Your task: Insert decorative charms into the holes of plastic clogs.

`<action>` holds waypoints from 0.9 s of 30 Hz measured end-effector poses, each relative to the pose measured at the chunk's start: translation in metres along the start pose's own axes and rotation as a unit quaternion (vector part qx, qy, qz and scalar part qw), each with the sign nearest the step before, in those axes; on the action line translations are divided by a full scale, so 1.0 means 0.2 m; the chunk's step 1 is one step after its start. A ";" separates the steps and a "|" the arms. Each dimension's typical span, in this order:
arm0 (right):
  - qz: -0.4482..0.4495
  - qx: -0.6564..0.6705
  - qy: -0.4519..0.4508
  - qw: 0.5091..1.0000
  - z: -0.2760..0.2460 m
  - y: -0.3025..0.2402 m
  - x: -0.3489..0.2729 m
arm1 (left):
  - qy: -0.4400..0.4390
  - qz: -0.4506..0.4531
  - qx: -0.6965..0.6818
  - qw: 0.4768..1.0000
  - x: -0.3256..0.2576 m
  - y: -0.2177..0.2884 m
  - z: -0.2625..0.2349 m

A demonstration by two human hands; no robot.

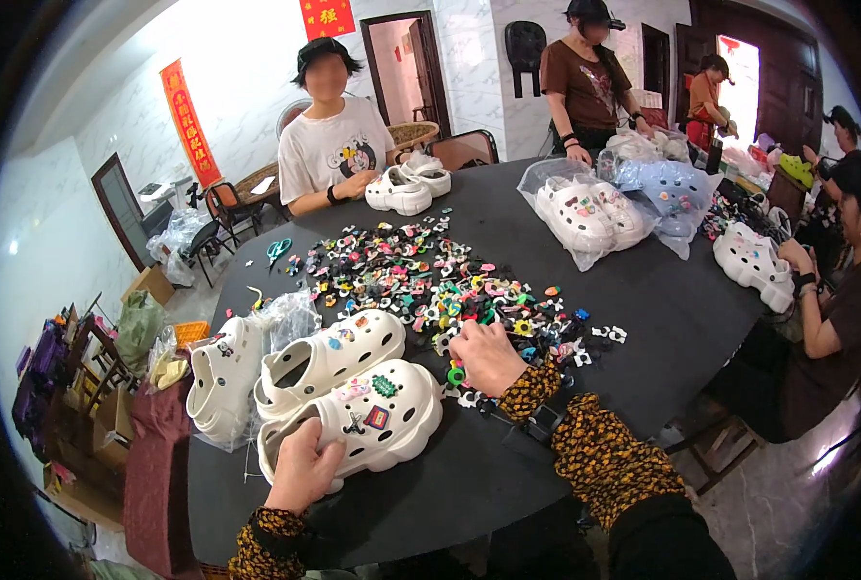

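My left hand [305,466] grips the side of a white foam clog [406,425] near its heel, thumb on top. Several charms sit in this clog's holes, among them a green spiky one [384,386] and a red-framed square one [377,417]. Right behind lies a second white clog [339,353], also with charms. My right hand [491,360] reaches into the near edge of a wide pile of colourful shoe charms [421,275]. Its fingers are curled down together beside a green round charm [457,375]; what they pinch, if anything, is hidden.
Another white clog [226,372] stands at the left on clear plastic. Teal scissors [278,251] lie beyond it. Across the dark table [643,290], a person [339,145] handles white clogs [399,190]. Bagged clogs [585,213] lie at the far right, and more people work there.
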State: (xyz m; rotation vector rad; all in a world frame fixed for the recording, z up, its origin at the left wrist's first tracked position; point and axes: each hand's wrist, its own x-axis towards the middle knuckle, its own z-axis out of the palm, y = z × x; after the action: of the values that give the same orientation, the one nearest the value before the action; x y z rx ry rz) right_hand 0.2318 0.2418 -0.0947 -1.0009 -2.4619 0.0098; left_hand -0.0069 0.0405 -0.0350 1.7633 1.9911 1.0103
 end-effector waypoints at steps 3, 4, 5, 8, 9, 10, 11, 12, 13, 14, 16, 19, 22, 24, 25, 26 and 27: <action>-0.003 0.004 -0.006 1.000 -0.02 0.01 0.01 | -0.002 -0.001 0.004 1.000 0.01 -0.01 0.00; -0.009 0.006 -0.017 1.000 -0.02 0.00 0.01 | -0.002 -0.002 -0.004 1.000 0.01 0.00 0.00; -0.011 0.006 -0.012 1.000 -0.02 0.00 0.01 | -0.002 -0.001 -0.001 1.000 0.01 0.01 -0.01; -0.006 0.006 -0.028 1.000 -0.04 0.00 0.00 | -0.015 -0.012 0.020 1.000 0.01 0.04 -0.03; 0.008 -0.009 -0.020 1.000 -0.01 0.01 0.00 | -0.019 -0.010 0.028 0.999 0.01 0.03 -0.04; 0.008 -0.008 -0.018 1.000 -0.01 0.01 0.00 | -0.023 -0.010 0.037 0.999 0.01 0.03 -0.04; 0.009 -0.009 -0.010 1.000 -0.01 0.01 0.00 | -0.023 -0.009 0.038 0.999 0.01 0.03 -0.05; 0.010 -0.011 -0.002 1.000 -0.01 0.01 0.01 | -0.020 -0.010 0.032 0.999 0.01 0.04 -0.05; 0.012 -0.003 -0.005 1.000 -0.01 0.00 0.01 | -0.018 -0.012 0.025 0.999 0.01 0.04 -0.06; 0.013 -0.003 -0.005 1.000 -0.01 0.00 0.01 | -0.019 -0.012 0.026 0.999 0.01 0.03 -0.07; 0.014 0.014 0.008 1.000 -0.02 0.00 0.01 | -0.036 -0.009 0.047 0.998 0.00 0.02 -0.10; 0.013 0.007 0.018 1.000 0.00 0.00 0.02 | -0.001 -0.005 0.030 1.000 0.00 0.02 -0.12; 0.021 0.002 0.003 1.000 0.00 0.00 0.02 | 0.034 -0.021 0.074 0.996 0.03 0.05 -0.16; 0.025 0.002 -0.016 1.000 -0.01 0.00 0.02 | 0.097 -0.058 -0.081 0.990 0.06 0.04 -0.18; 0.027 0.002 -0.010 1.000 -0.02 -0.01 0.01 | 0.094 -0.061 -0.059 0.992 0.08 0.05 -0.19; 0.029 0.003 -0.003 1.000 -0.02 -0.01 0.01 | 0.093 -0.061 -0.060 0.992 0.11 0.04 -0.19; 0.030 0.003 -0.004 1.000 -0.01 0.00 0.00 | 0.110 -0.005 0.004 0.994 0.14 0.03 -0.17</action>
State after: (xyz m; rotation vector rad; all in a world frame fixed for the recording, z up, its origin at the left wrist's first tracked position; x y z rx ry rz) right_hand 0.2326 0.2417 -0.0923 -1.0733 -2.4366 0.0396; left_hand -0.0306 0.0558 -0.0006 1.7087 2.1322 1.2420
